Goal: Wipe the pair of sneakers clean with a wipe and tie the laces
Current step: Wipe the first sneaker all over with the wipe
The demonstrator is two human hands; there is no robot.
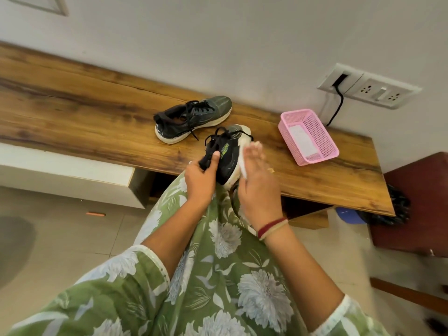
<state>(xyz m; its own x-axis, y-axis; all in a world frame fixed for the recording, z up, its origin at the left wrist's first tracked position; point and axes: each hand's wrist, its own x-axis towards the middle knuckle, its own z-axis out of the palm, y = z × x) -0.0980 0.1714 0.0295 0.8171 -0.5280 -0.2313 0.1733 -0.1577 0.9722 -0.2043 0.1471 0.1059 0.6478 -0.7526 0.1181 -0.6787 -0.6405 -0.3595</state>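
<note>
From the head camera, both your forearms reach forward over your green flowered dress [218, 275] to the near edge of the wooden counter [72, 112].

Your left hand [198, 177] is turned back-up. Its fingers [215, 155] are clamped round the heel end of the held sneaker [228, 156], with the thumb lying along the dark side panel. The sneaker stands tilted on its side within that grip, toe pointing away from you and white sole facing your right hand. Its black laces [219, 134] hang untied just beyond your left fingertips.

Your right hand [257, 185] comes up from the other side, its back towards the camera and bangles [272, 227] on the wrist. Its fingers [255, 151] lie close together and fairly straight, laid over the white wipe [243, 166] against the sole. They are blurred, so you cannot tell whether the thumb pinches the wipe.

The second sneaker [194, 118] rests sole-down on the counter, beyond your left fingers and apart from them, its laces loose too. A pink basket [308, 137] with something white inside sits beyond and to the right of your right fingers. Behind it a wall socket plate [368, 86] holds a black cable [338, 105].
</note>
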